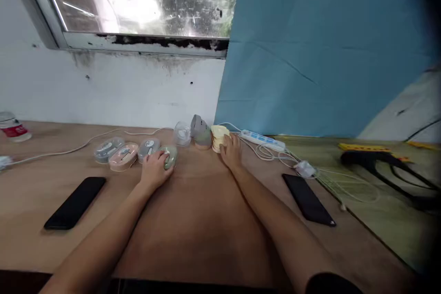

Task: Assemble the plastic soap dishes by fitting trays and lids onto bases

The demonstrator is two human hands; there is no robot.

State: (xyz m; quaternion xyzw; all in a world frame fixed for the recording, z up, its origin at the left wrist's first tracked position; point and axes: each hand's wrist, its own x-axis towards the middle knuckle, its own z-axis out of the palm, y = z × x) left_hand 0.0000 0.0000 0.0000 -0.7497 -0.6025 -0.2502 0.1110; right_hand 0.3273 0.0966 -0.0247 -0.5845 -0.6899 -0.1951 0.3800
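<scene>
Both arms reach forward over a wooden table. My left hand rests with curled fingers on a green oval case, the right end of a row of small oval cases with clear lids. My right hand lies beside a stack of cream-coloured cases, fingers touching it. A grey case stands propped behind, next to a clear lid.
A black phone lies at the left and another black phone at the right. A white power strip with tangled cables sits at the back right. A bottle stands far left. A blue sheet covers the wall.
</scene>
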